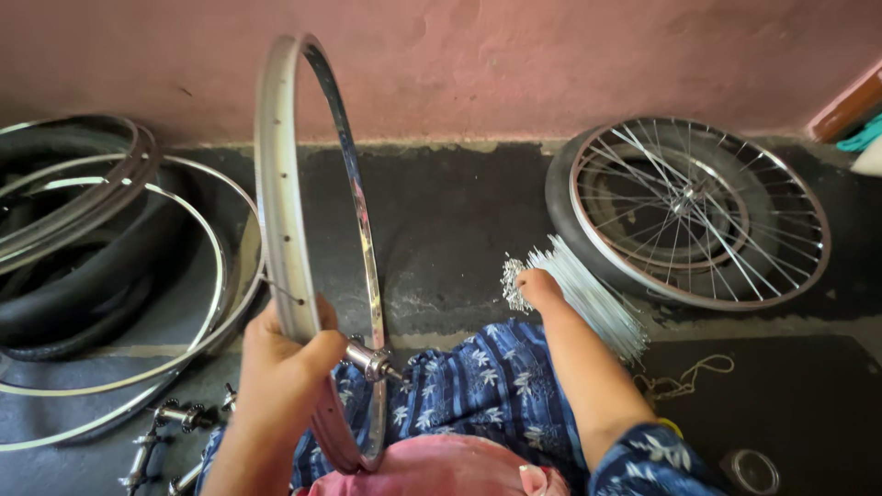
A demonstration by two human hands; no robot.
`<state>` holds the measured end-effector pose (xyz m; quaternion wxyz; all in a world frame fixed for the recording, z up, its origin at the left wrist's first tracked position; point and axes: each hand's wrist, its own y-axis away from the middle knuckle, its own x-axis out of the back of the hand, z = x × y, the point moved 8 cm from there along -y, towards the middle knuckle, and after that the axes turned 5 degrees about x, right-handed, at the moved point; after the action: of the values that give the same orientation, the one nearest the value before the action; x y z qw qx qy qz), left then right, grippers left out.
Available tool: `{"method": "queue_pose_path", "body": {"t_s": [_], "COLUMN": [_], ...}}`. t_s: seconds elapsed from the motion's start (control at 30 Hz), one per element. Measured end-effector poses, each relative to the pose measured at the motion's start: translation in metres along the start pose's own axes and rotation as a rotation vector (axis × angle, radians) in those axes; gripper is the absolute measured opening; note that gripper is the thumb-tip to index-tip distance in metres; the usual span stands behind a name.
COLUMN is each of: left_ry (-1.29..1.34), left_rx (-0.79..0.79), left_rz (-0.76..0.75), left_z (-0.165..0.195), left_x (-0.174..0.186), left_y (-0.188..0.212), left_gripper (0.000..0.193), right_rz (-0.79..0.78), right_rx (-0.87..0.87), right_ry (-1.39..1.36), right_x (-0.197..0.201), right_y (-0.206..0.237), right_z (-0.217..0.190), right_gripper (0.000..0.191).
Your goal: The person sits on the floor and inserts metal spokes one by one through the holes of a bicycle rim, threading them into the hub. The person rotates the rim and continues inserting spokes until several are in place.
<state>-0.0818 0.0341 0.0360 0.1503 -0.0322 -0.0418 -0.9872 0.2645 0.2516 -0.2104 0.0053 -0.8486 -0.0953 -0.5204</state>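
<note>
Floor: dark floor (441,230) fills the middle of the frame below a pink wall (514,55); parts are spread on it within arm's reach of the seated person.
Spoked wheel: a finished wheel (698,211) with tyre lies flat at right of centre, apart from both hands.
Loose rims and tyres: bare rims (138,276) and black tyres (64,303) are stacked flat at the left edge.
Bare rim: the silver rim (294,211) stands upright, left of centre, its lower arc resting on the blue-patterned lap; likely held this way so the spoke holes face the person.
Hub: a metal hub (370,360) sits inside the rim's lower part, just right of the holding hand; one thin spoke already pokes from the rim near the thumb.
Spoke bundle: a sheaf of silver spokes (588,298) lies on the floor at centre right, threaded ends fanned toward the person, easy to draw from.
Spare hubs: several hubs (170,432) lie at lower left.
Left hand: the left hand (285,367) wraps the rim's lower left, fingers curled tight round it, thumb across the inner face.
Right hand: the right hand (537,287) rests on the bundle's near end; fingers bent down onto the spokes, so I cannot tell whether they pinch one.
</note>
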Motion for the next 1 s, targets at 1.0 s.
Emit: {"method": "queue_pose_path", "body": {"t_s": [1.0], "left_ry": [0.098], "left_rx": [0.02], "left_rz": [-0.036], "left_z": [-0.001], "left_x": [-0.029], "left_y": [-0.032], "left_gripper": [0.008], "right_rz": [0.255], "right_rx": [0.603], "right_ry": [-0.671], "right_x": [0.088], "right_y": [0.023], "right_z": [-0.19], "right_gripper": [0.005]}}
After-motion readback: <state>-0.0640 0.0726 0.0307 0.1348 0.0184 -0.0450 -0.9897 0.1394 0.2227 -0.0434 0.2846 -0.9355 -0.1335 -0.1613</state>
